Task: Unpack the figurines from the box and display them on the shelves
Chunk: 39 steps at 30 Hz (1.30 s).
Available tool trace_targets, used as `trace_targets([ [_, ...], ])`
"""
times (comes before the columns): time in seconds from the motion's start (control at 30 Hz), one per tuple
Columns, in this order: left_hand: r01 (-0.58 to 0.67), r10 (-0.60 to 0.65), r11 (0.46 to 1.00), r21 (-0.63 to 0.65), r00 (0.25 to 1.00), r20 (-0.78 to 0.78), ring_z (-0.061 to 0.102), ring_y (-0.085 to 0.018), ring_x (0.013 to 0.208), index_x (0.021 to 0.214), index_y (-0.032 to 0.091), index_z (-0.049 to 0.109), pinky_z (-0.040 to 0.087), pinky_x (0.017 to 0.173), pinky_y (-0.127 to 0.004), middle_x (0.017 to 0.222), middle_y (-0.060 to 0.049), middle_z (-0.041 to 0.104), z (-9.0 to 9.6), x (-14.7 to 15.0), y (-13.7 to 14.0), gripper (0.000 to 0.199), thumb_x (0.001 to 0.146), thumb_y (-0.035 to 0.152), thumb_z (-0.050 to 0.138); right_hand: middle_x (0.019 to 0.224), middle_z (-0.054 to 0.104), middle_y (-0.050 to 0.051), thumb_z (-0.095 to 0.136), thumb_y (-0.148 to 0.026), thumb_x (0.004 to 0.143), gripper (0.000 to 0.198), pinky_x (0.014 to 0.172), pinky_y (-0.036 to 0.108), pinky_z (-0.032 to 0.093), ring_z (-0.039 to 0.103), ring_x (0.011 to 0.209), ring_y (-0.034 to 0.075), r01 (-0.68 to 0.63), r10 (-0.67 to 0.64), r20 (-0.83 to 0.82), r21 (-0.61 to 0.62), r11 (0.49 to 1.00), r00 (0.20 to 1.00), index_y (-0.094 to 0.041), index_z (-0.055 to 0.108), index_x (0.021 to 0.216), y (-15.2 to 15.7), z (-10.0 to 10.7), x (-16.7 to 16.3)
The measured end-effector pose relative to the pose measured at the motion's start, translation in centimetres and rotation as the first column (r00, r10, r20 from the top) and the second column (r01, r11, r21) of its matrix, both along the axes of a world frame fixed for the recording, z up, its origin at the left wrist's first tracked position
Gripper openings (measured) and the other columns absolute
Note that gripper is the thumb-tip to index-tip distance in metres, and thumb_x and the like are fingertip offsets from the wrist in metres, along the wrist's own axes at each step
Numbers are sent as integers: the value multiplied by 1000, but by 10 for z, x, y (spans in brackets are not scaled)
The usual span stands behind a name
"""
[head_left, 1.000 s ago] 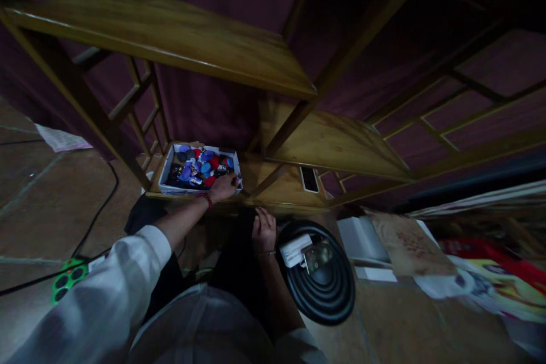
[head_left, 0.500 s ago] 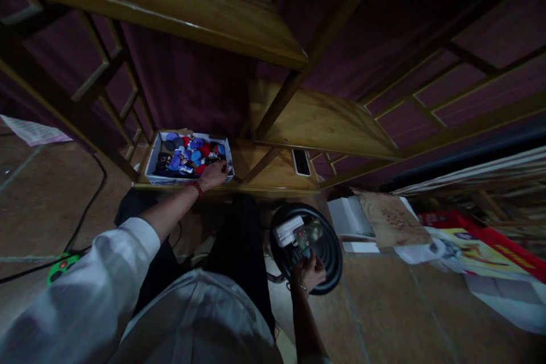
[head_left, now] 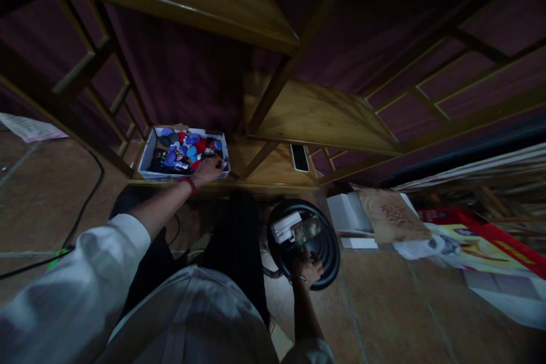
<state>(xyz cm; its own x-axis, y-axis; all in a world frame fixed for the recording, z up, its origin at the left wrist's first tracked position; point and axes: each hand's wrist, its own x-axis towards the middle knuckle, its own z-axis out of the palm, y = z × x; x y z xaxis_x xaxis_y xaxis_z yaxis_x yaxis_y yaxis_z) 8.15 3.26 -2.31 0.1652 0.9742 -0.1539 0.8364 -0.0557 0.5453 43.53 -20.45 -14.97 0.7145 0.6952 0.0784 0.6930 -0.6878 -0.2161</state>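
Note:
My left hand point(head_left: 209, 170) rests at the front right corner of a white box point(head_left: 147, 156), fingers pinched together around something small that I cannot make out. Inside the box lie several round caps or lids point(head_left: 193, 139) in purple, blue, red and dark grey, with small shiny pieces among them. Over a black round ribbed seat or tray point(head_left: 334, 250), my right hand point(head_left: 309, 268) reaches down with its fingers apart, slightly blurred. Just beyond its fingertips are a small white box point(head_left: 286, 227) and a clear bag or pack point(head_left: 307, 230) with small contents.
The box stands on the low board of a wooden shelf point(head_left: 273, 168); a phone point(head_left: 300, 157) lies farther right. A shelf beam point(head_left: 170, 3) hangs above. Cartons point(head_left: 352, 215), a brown bag point(head_left: 390, 216) and a red-yellow package point(head_left: 482, 244) sit on the right floor. A black cable point(head_left: 87, 202) runs left.
My right hand has lowered toward the seat or tray and its fingers have spread. My left hand stays at the box corner. The whole view has shifted slightly.

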Motion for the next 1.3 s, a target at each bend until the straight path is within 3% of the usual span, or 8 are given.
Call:
trace_targets([
  [0.1, -2, 2, 1000, 1, 1000, 0, 58, -14, 82, 93, 15, 59, 40, 67, -20, 93, -6, 64, 3, 0, -1, 28, 83, 33, 41, 118, 46, 12, 45, -17, 66, 50, 78, 49, 39, 43, 104, 36, -23, 23, -3, -26, 999, 1000, -27, 54, 114, 3, 7, 8],
  [0.27, 0, 0, 1000, -4, 1000, -22, 58, -15, 83, 92, 16, 60, 40, 67, -20, 95, -6, 64, 2, -1, 0, 27, 83, 33, 41, 120, 43, 16, 39, -23, 73, 64, 74, 54, 37, 42, 103, 37, 88, -102, 87, 147, 985, 991, -28, 25, 135, -9, 7, 0],
  [0.57, -1, 1, 1000, -13, 1000, -31, 58, -15, 82, 92, 15, 59, 39, 65, -20, 93, -6, 64, 5, -3, -3, 27, 83, 33, 41, 119, 45, 11, 44, -18, 67, 56, 75, 52, 37, 43, 102, 36, -54, 54, 11, -21, 998, 998, -33, 48, 121, -9, -1, -11],
  [0.83, 8, -8, 1000, 4, 1000, -18, 58, -15, 81, 91, 15, 60, 39, 64, -21, 92, -7, 65, 4, -4, -3, 28, 83, 32, 39, 109, 51, 15, 37, -25, 72, 57, 73, 51, 40, 48, 96, 34, 172, -176, 1, 205, 964, 984, -24, 37, 129, -15, -3, -11],
  [0.93, 11, -11, 1000, -4, 1000, 1, 58, -16, 81, 92, 15, 60, 39, 64, -21, 92, -7, 65, 5, -4, -3, 28, 83, 31, 39, 96, 57, 16, 38, -23, 69, 52, 76, 53, 39, 51, 91, 34, 40, -42, -2, 335, 942, 999, -12, 46, 119, -16, -6, -16],
  [1.1, 1, -1, 1000, -5, 999, 32, 58, -17, 82, 91, 14, 61, 38, 64, -22, 92, -8, 64, 6, -4, -2, 28, 82, 30, 40, 90, 59, 14, 38, -34, 78, 40, 77, 45, 43, 54, 84, 28, -178, 250, -89, 480, 859, 964, -13, 52, 109, 7, 15, -57],
  [1.23, -10, 12, 1000, -30, 998, 54, 58, -17, 80, 90, 15, 61, 38, 64, -22, 91, -8, 64, 6, -4, 0, 26, 81, 30, 42, 90, 62, 9, 39, -39, 81, 39, 74, 37, 46, 58, 83, 21, -228, 434, -322, 516, 825, 841, -16, 53, 108, 39, 47, -112],
  [1.3, -12, 15, 999, -39, 998, 68, 58, -17, 80, 89, 15, 62, 39, 65, -22, 90, -8, 64, 5, -5, 2, 25, 80, 29, 43, 99, 62, 9, 40, -39, 82, 36, 80, 35, 45, 57, 92, 20, -290, 552, -327, 591, 753, 767, -16, 56, 105, 55, 62, -139],
])
